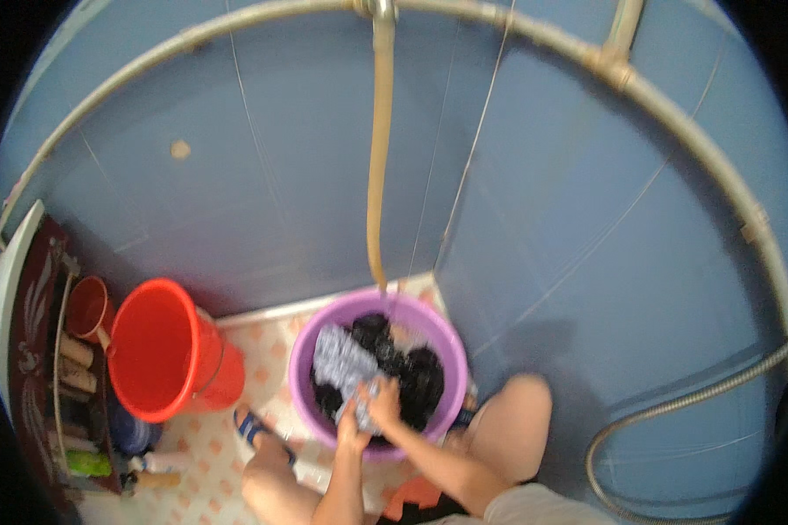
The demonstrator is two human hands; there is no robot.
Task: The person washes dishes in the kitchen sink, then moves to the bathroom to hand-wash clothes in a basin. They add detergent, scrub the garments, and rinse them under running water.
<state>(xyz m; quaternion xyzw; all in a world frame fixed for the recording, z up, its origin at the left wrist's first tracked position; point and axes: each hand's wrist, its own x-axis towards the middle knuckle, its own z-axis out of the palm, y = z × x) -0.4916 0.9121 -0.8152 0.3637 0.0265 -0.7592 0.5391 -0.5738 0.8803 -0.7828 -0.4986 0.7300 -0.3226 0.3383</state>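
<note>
A purple plastic basin (300, 394) stands on the tiled floor between the person's feet. In it lie wet black clothes (423, 377) and a light grey-blue patterned cloth (341, 357). My left hand (352, 423) grips the lower end of the patterned cloth. Against it, my right hand (384, 401) is closed on the same cloth, slightly higher and to the right. A yellowish hose (379, 164) hangs from a tap down to the basin's back rim, its end over the basin.
At left stand a red bucket (154, 351) with a wire handle, a red dipper (87, 307) and a shelf unit (36, 367) with bottles. More bottles (164, 462) lie on the floor. Blue walls meet behind the basin; a metal shower hose (689, 394) loops at right.
</note>
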